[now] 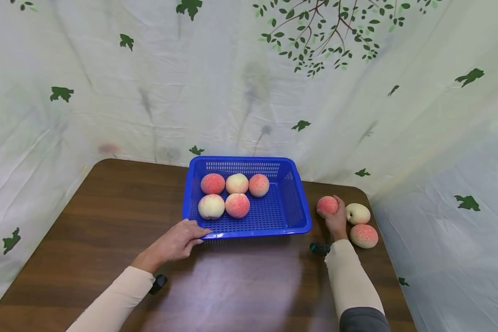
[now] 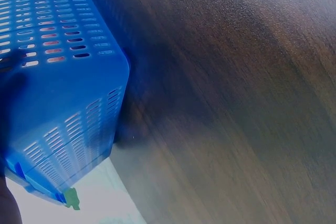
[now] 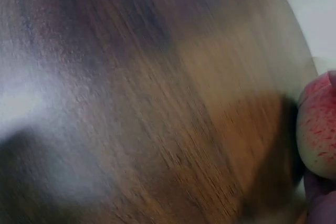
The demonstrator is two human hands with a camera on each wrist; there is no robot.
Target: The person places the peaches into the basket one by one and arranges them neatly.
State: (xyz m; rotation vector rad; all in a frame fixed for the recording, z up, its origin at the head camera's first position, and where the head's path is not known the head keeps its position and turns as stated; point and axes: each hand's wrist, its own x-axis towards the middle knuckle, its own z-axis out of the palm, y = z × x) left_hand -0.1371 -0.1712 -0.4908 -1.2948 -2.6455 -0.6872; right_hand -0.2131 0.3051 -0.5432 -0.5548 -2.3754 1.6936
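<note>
My left hand (image 1: 178,243) pinches the near left rim of a blue plastic basket (image 1: 265,233), thumb and finger at the edge. Several peaches, red and pale, lie in the left part of this basket, among them a pale peach (image 1: 211,207) at the front. To the right of the basket, my right hand (image 1: 336,221) holds a red peach (image 1: 327,205) with its fingers curled round it. That peach shows at the right edge of the right wrist view (image 3: 317,129). Beside this hand lie a pale yellow peach (image 1: 358,214) and a pink speckled peach (image 1: 364,236).
The brown wooden table (image 1: 240,286) carries everything. A white curtain (image 1: 216,83) printed with leaves hangs behind it and along its right side. Dark wrist devices sit on both arms, one (image 1: 158,284) at the left and one (image 1: 319,249) at the right.
</note>
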